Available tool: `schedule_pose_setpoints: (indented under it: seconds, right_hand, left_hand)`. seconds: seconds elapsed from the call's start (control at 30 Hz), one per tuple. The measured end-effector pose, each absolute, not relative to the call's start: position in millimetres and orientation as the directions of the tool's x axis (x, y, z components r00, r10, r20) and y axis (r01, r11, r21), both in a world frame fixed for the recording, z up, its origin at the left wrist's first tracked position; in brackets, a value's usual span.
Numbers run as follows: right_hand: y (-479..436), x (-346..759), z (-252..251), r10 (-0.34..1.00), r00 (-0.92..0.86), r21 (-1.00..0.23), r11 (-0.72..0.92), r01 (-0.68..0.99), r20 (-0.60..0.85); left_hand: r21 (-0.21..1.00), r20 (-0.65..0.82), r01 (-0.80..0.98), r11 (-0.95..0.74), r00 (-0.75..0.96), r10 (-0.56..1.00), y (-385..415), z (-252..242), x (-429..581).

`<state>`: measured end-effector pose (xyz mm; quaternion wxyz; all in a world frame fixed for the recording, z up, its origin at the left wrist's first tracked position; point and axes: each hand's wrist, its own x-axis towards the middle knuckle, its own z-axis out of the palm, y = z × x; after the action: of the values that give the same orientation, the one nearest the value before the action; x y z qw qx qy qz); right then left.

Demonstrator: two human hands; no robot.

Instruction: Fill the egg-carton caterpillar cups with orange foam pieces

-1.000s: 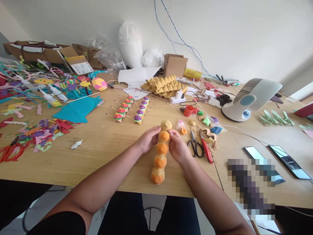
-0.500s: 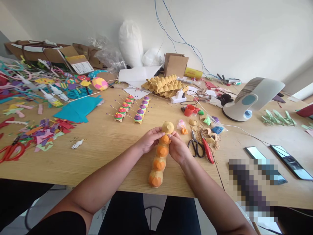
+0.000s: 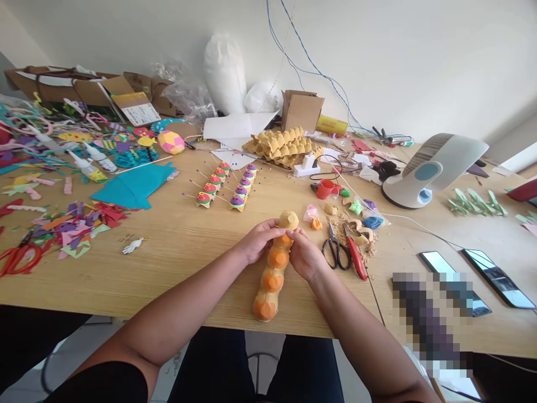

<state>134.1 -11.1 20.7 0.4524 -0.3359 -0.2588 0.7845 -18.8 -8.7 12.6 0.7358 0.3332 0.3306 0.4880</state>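
Between my hands lies a strip of egg carton cups [image 3: 272, 282], its bumps capped with orange clay and its far end cup bare tan. My left hand [image 3: 260, 242] grips the strip near that far end from the left, thumb on top. From the right, my right hand [image 3: 302, 252] pinches the same place, its thumb meeting the left one over the topmost orange cap. The near end of the strip reaches close to the table's front edge. Black-handled scissors [image 3: 335, 249] and a red-handled cutter [image 3: 356, 254] rest just right of my right hand.
Beyond my hands stand two finished cup strips, one red and green [image 3: 213, 183], one purple and yellow [image 3: 243, 187], with pins sticking out. Egg trays [image 3: 279, 146] are stacked behind. Paper scraps [image 3: 79, 229] lie left; a white fan [image 3: 432, 168] and phones [image 3: 499, 278] are right.
Both thumbs have come closer together over the topmost orange cap, covering more of it. The strip stays nearly in place.
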Motion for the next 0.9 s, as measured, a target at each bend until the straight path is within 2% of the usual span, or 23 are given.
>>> schedule_pose_setpoints:
  seconds: [0.47,0.7,0.9]
  right_hand:
    - [-7.4,137.2,21.4,0.855,-0.392,-0.673,-0.513,-0.533,-0.341]
    - [-10.4,135.5,23.9,0.868,-0.379,-0.734,-0.480,-0.480,-0.320]
    - [-10.8,134.1,20.1,0.865,-0.380,-0.718,-0.489,-0.495,-0.327]
  left_hand:
    - [0.784,-0.193,-0.532,0.320,0.282,0.940,-8.6,12.3,-16.5]
    - [0.798,-0.231,-0.496,0.342,0.272,0.934,-7.6,11.1,-17.8]
    - [0.770,-0.261,-0.523,0.365,0.263,0.929,-5.8,10.8,-18.9]
